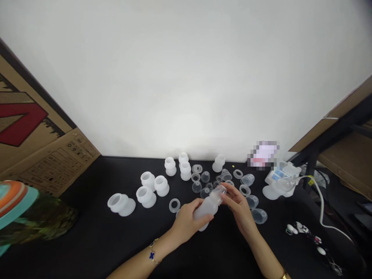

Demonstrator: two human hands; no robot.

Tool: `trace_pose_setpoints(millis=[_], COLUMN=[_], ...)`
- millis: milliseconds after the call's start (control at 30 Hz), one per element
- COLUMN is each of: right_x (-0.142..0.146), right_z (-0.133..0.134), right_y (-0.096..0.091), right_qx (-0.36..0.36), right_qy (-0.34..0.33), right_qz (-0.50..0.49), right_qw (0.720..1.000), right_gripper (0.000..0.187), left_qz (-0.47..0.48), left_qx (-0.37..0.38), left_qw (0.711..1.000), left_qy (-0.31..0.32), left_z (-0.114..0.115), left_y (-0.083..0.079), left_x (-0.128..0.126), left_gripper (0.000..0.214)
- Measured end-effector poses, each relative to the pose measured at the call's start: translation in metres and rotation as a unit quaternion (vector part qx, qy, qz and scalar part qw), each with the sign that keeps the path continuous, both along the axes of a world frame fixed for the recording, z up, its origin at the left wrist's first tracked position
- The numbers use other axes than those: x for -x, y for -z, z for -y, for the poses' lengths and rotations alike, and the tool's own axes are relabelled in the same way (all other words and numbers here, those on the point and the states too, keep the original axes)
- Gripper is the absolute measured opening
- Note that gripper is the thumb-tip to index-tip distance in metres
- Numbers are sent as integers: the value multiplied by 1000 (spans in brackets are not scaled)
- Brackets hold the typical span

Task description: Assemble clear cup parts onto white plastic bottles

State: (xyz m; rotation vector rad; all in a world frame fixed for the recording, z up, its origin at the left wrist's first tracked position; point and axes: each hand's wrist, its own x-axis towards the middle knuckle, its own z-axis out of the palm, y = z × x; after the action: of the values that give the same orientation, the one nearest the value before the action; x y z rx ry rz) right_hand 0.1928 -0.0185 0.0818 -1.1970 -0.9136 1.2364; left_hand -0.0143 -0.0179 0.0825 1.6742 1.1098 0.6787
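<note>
My left hand grips the body of a frosted plastic bottle lying almost level above the black table top. My right hand holds the far end of the bottle, with its fingers on a clear plastic collar. Around the hands lie several clear plastic cups and rings, such as a clear ring and a clear cup. Several white silicone funnel-shaped parts, including one, stand to the left.
A white electric pump unit with a white cable stands at the right. A dark cord with small white pieces lies at the lower right. A cardboard box leans at the left, beside a colourful patterned object. A white wall rises behind.
</note>
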Motion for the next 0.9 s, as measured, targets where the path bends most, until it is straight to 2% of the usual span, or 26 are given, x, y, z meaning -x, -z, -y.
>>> trace_pose_setpoints(millis=[133, 267, 367, 500, 733, 900], right_x=[0, 2, 5, 7, 5, 3], right_z=[0, 1, 2, 2, 0, 1], right_y=[1, -2, -5, -5, -1, 2], right_qx=[-7, -16, -17, -13, -31, -52], right_qy=[-6, -8, -15, -37, -68, -88], right_qz=[-4, 0, -1, 0, 8, 39], right_qw=[1000, 1000, 1000, 999, 997, 994], right_gripper=[43, 47, 54, 55, 55, 64], left_qz=[37, 108, 176, 252, 292, 305], left_qx=[19, 73, 117, 167, 197, 213], left_qw=[999, 991, 977, 950, 933, 926], left_qy=[5, 18, 38, 71, 69, 60], left_z=[0, -3, -5, -6, -7, -8], left_y=[3, 4, 2, 2, 7, 4], left_x=[0, -1, -2, -1, 0, 0], left_gripper=[34, 38, 46, 61, 72, 71])
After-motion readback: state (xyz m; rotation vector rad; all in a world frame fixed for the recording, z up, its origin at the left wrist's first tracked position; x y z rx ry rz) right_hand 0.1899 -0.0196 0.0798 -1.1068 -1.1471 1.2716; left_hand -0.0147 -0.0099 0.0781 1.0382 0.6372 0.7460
